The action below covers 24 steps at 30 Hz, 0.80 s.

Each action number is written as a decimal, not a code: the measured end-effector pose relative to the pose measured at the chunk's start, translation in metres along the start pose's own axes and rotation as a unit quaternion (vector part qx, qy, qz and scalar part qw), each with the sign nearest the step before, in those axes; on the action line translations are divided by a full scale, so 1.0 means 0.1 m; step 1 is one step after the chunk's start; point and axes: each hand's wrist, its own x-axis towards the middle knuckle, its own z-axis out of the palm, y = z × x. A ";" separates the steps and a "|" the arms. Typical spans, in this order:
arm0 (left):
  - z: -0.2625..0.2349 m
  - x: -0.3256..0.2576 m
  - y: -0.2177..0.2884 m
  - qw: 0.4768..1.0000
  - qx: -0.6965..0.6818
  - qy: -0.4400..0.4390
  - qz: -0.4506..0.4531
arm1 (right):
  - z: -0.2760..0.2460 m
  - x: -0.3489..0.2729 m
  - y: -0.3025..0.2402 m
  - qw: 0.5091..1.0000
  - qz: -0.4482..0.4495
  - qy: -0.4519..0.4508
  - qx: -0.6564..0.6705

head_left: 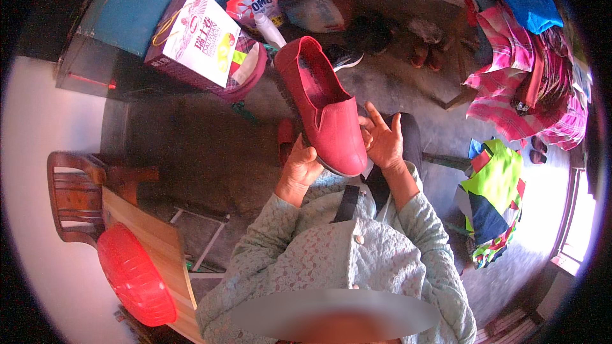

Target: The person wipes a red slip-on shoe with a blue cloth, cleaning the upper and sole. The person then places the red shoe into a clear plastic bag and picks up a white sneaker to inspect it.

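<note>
A red slip-on shoe (335, 132) is held up in front of me. Its toe points down toward my body, and its opening faces up. My left hand (298, 167) grips it at the left side near the toe, thumb visible and the other fingers hidden beneath. To the right of the toe is my right hand (387, 146), palm up with its fingers apart. Its fingertips come close to the shoe's side; whether they touch it I cannot tell.
Beyond the shoe stand a white-and-purple carton (197, 38), a red detergent bag (255, 0) and a white bottle (270, 30). A red plastic basin (137, 274) and a wooden chair (76, 197) are at left. Clothes (510, 70) hang at right, near a yellow-green garment (494, 178).
</note>
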 end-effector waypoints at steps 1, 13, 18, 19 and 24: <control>0.00 0.00 -0.01 1.000 0.003 0.009 0.010 | 0.00 0.00 0.00 1.000 0.001 0.004 0.002; -0.02 0.02 -0.01 0.997 0.047 0.027 0.059 | 0.00 -0.01 0.02 0.999 -0.002 0.033 -0.033; -0.04 0.05 -0.01 0.998 0.015 0.002 0.060 | -0.04 -0.02 0.03 0.997 0.001 0.016 -0.073; -0.05 0.06 -0.01 0.999 -0.002 -0.010 0.054 | -0.05 -0.01 0.04 0.996 0.001 0.016 -0.082; -0.17 0.05 -0.04 0.999 -0.046 0.008 0.023 | -0.06 -0.03 0.07 0.992 0.006 -0.010 -0.126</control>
